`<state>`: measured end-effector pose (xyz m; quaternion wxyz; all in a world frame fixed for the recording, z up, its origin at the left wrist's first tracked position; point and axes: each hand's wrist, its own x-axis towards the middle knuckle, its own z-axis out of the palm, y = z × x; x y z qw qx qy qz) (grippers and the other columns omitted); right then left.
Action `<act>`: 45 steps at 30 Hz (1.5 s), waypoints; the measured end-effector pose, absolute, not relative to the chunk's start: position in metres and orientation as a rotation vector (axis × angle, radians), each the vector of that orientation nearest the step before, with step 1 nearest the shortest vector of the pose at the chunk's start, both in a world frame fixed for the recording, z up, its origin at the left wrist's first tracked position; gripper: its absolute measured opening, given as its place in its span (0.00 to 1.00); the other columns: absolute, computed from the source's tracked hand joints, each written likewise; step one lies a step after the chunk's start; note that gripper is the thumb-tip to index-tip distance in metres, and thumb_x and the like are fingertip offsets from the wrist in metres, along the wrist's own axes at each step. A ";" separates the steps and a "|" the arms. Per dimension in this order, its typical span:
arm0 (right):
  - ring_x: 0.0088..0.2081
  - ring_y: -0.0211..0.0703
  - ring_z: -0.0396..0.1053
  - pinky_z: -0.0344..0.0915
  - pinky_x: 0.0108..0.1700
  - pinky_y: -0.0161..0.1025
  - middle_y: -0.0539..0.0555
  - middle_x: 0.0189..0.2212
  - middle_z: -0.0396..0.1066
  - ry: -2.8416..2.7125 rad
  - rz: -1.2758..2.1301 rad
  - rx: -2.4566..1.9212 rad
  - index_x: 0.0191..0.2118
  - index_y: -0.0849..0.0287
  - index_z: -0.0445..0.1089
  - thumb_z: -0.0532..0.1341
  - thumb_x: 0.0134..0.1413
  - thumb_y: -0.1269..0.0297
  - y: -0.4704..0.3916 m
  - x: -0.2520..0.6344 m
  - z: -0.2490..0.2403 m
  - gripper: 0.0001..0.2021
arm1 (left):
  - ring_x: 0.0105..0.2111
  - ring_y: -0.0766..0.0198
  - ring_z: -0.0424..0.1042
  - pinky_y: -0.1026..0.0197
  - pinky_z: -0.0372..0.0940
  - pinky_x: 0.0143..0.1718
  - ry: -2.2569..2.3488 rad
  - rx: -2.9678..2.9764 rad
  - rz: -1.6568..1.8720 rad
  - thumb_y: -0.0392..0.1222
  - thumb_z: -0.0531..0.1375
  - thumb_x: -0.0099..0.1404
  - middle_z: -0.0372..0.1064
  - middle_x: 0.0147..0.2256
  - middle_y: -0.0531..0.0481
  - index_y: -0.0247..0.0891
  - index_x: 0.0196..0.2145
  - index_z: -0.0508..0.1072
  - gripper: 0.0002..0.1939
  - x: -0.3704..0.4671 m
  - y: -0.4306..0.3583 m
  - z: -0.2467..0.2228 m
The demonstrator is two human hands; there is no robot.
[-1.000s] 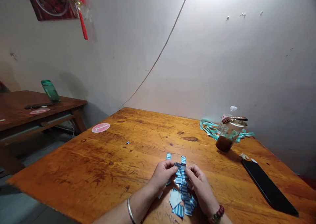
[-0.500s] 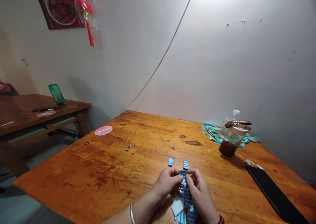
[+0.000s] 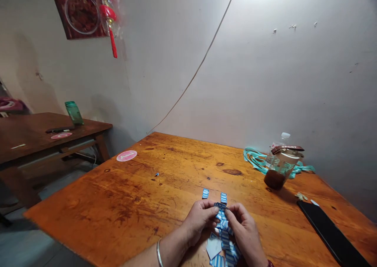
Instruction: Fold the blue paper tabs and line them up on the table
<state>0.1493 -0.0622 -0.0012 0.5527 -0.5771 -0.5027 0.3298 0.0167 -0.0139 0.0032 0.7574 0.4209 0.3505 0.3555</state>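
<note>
Over the near part of the wooden table, my left hand [image 3: 198, 222] and my right hand [image 3: 245, 231] face each other, thumbs and forefingers closed. Between them they pinch a small blue-and-white printed strip [image 3: 222, 216], its top edge showing above the thumbs. More blue-and-white printed pieces [image 3: 226, 241] lie below it, partly covered by my right hand. A plain white piece [image 3: 214, 246] rests beside them. Just beyond my fingertips, two small blue-and-white pieces lie apart, a left one [image 3: 205, 193] and a right one [image 3: 224, 197].
A jar of dark liquid [image 3: 277, 176] stands at the right by a clear bottle [image 3: 285, 136] and turquoise straps [image 3: 255, 160]. A black phone-like slab [image 3: 331, 231] lies nearer. A pink round sticker [image 3: 126, 156] and a tiny blue scrap [image 3: 157, 174] are at left.
The view has shifted slightly. My right thumb has moved a little away from the left one, and more of the strip shows between my hands.
</note>
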 end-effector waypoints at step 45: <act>0.23 0.34 0.60 0.57 0.24 0.29 0.45 0.20 0.62 -1.032 0.977 -1.212 0.25 0.58 0.63 0.60 0.45 0.57 -0.058 0.146 -0.004 0.10 | 0.19 0.71 0.63 0.68 0.57 0.21 0.647 0.995 0.712 0.47 0.62 0.50 0.65 0.22 0.50 0.30 0.29 0.71 0.15 0.016 -0.013 -0.001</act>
